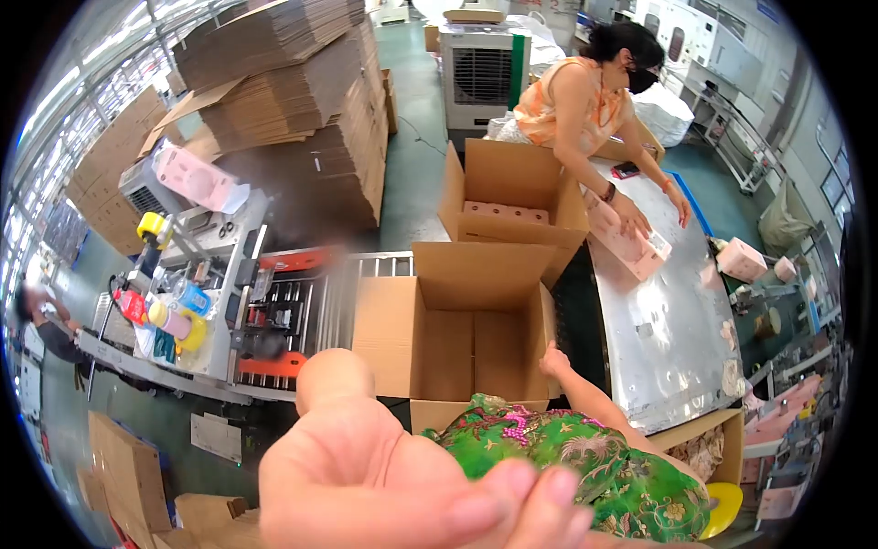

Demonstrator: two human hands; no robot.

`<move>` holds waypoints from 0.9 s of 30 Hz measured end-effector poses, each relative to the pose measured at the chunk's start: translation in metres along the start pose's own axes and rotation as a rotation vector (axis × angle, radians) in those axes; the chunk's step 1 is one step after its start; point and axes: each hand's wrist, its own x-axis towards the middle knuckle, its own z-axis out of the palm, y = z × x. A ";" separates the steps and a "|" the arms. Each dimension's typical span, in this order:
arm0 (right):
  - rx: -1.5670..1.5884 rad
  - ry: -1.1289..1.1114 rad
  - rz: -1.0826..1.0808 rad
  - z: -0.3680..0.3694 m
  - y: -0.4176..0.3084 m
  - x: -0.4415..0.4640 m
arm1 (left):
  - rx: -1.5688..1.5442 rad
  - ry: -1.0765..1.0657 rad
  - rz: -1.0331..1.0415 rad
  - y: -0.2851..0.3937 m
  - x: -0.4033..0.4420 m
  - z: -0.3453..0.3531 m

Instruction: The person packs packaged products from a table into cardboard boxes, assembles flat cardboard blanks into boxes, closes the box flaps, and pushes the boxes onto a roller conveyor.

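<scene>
My left hand (384, 467) is raised close to the camera, palm side showing, with its fingertips pressed together; anything between them is too small or hidden to make out. Beyond it stands an open, empty cardboard box (471, 352) with its flaps spread. At the right wall of this box, my right hand (553, 359) holds the edge. A second open box (512, 174) stands just behind, with pink boxes (505, 212) inside its bottom.
A co-worker (585, 101) leans over a metal table (663, 334), hands at a pink carton (626, 242). Left are a roller conveyor (343, 302), a sealing machine (279, 316) and bottles (178, 320). Flattened cartons (311, 119) are stacked behind, near an air cooler (483, 78).
</scene>
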 end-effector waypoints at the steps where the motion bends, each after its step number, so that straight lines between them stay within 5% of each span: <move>1: 0.005 -0.006 0.003 0.000 0.000 0.000 | -0.551 0.102 -0.090 0.001 0.001 0.002; 9: 0.036 -0.047 0.057 -0.002 0.013 -0.007 | -0.665 0.230 0.159 -0.013 -0.007 0.046; 13: 0.032 -0.033 0.035 0.006 0.023 0.006 | -0.515 -0.164 0.441 -0.061 0.005 -0.004; 19: 0.032 -0.029 0.068 0.005 0.025 -0.002 | 0.058 -0.005 0.411 -0.060 -0.009 -0.009; 22: 0.058 -0.041 0.069 0.003 0.025 0.000 | 0.246 0.197 0.427 -0.065 -0.019 -0.014; 23: 0.060 -0.048 0.077 0.000 0.024 -0.001 | 0.275 0.505 0.402 -0.077 -0.036 0.006; 27: 0.057 -0.074 0.077 -0.007 0.017 -0.009 | 0.527 0.668 0.447 -0.083 -0.038 0.003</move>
